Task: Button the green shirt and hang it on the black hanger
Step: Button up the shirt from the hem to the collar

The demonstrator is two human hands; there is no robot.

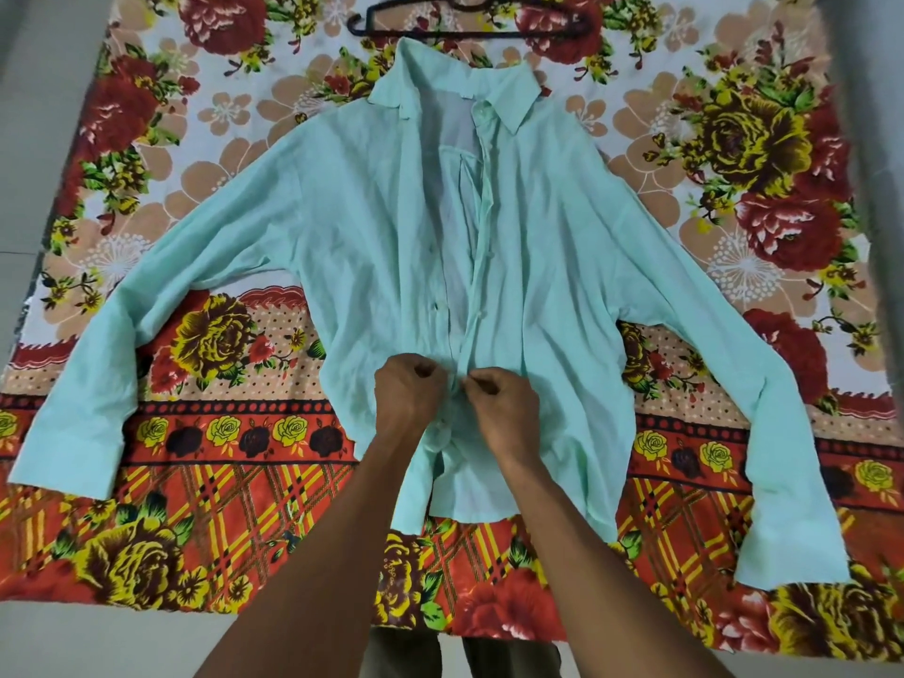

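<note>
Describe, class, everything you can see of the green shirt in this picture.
The green shirt is pale mint, of thin, creased cloth, with a collar, long cuffed sleeves and small buttons. It lies face up on the floral bedsheet, sleeves spread wide, collar towards the black hanger, whose lower bar it seems to just reach. The front gapes open from the collar down. Low on the front, the left hand and right hand pinch the two edges together, apparently at a button.

My shirt (372,227) was thin, matt, creased cloth. The sheet (205,506) under it looked a soft printed fabric; the hanger (469,34), dark plastic.
</note>
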